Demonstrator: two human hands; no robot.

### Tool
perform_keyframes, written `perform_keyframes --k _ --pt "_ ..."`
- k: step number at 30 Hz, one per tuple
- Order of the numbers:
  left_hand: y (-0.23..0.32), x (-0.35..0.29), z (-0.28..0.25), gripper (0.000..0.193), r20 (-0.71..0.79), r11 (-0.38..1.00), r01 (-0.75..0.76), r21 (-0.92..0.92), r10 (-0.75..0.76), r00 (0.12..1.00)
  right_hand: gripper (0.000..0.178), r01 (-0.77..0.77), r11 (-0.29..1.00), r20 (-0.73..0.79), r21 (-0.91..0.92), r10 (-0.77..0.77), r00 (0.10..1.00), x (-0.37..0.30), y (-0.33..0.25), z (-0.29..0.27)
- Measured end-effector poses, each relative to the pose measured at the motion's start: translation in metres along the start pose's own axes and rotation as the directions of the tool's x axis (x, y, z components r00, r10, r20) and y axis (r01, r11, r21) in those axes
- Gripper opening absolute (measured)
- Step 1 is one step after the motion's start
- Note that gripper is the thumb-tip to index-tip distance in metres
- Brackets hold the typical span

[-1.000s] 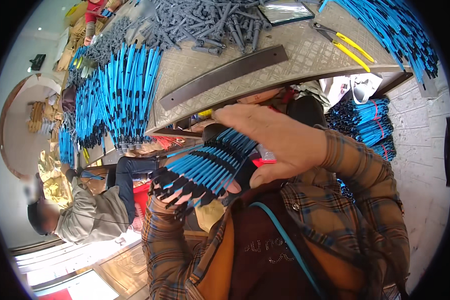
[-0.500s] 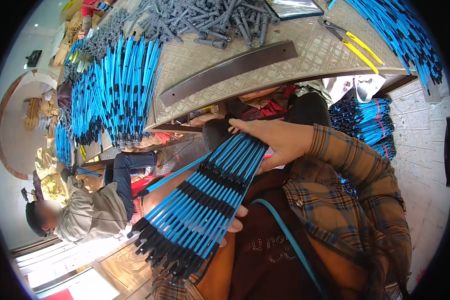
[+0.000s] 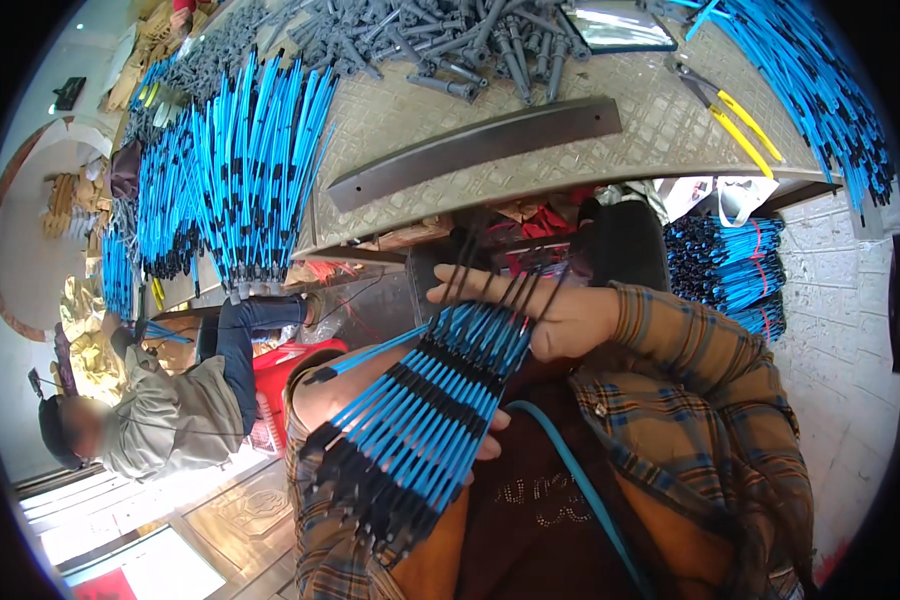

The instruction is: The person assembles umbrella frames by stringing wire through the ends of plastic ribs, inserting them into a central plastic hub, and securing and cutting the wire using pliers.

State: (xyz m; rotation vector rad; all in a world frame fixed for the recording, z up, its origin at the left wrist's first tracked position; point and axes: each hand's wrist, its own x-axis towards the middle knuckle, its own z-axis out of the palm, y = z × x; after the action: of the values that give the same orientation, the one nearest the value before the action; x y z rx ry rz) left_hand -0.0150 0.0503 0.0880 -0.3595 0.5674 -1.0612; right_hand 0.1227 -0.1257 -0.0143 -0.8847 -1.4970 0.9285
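Observation:
A fan-shaped bundle of thin blue rods with black bands and black ends [image 3: 425, 385] lies tilted across my lap. My left hand [image 3: 488, 438] is wrapped round it from beneath; only its fingertips show at the bundle's right edge, while the rods hide the palm. At the upper, narrow end is my right hand [image 3: 565, 318], its fingers stretched out to the left behind the thin black rod tips [image 3: 465, 262]. These tips stick up past the fingers and look blurred. One or two rods stand apart on the bundle's left side.
On the patterned table [image 3: 400, 140] lie a dark curved metal bar [image 3: 480, 150], yellow-handled pliers [image 3: 725, 115], a heap of grey plastic parts [image 3: 440, 45] and blue rods [image 3: 260, 160]. Tied rod bundles [image 3: 730, 260] stand below at right. A seated co-worker [image 3: 180, 400] is at left.
My right hand has shifted slightly down and no longer covers the rod tips, which now show above its fingers. The view has shifted a little; my left hand still holds the bundle.

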Motion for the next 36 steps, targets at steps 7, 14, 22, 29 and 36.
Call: perform_keyframes --k 7,14,22,29,36 --pt "0.030 -0.005 0.020 0.063 0.324 0.017 -0.369 0.929 0.440 0.838 0.070 0.038 0.690 -0.353 0.723 0.322 0.878 0.049 0.004 -0.065" --pt "0.051 0.024 0.012 0.049 0.493 -0.212 -0.501 0.839 0.687 0.534 0.036 -0.643 0.754 -0.748 -0.133 0.349 0.564 0.006 -0.071 -0.234" --pt "0.050 0.033 0.012 0.038 0.484 -0.241 -0.503 0.830 0.760 0.434 0.015 -0.582 -0.197 -0.614 -0.789 0.202 0.763 -0.025 -0.034 -0.293" --pt "0.060 0.043 -0.001 0.028 0.560 -0.422 -0.410 0.808 0.766 0.316 0.014 -0.612 -0.123 -0.624 -0.781 0.176 0.761 -0.028 -0.039 -0.287" --pt "0.057 0.058 0.000 0.025 0.531 -0.355 -0.545 0.759 0.822 0.204 0.010 -0.531 -0.015 -0.531 -0.847 -0.036 0.847 -0.033 -0.039 -0.290"
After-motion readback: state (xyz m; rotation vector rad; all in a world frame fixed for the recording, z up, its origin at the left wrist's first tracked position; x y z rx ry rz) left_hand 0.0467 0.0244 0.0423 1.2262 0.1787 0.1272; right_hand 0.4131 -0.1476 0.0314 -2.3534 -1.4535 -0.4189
